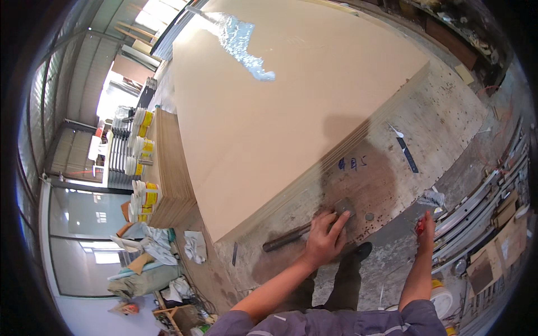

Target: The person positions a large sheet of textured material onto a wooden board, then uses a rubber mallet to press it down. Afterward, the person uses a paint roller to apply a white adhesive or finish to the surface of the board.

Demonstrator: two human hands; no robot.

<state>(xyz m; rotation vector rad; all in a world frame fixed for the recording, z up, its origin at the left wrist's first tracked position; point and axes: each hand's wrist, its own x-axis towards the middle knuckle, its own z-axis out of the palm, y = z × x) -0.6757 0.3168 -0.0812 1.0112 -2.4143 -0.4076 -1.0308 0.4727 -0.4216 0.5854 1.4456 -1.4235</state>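
Note:
My left hand (324, 239) is closed round a hammer lying on the worn board at the near side of the panel stack. The hammer's dark handle (283, 239) points left, and its grey head (346, 207) shows beyond my fingertips. Off to the right, past the board's edge, my right hand (426, 231) is closed on a small red-handled tool (420, 227); its kind is unclear. A greyish, frayed-looking piece (431, 199) shows just beyond that hand, and I cannot tell whether it belongs to the tool. A black-handled tool with a pale tip (409, 154) lies on the board.
A large stack of tan panels (297, 123) fills the middle, with a shiny bluish-white patch (244, 47) on top. White-and-yellow buckets (144, 196) stand by another panel stack (172, 162) at left. Curved metal strips (468, 204) and cardboard (496, 252) lie at right.

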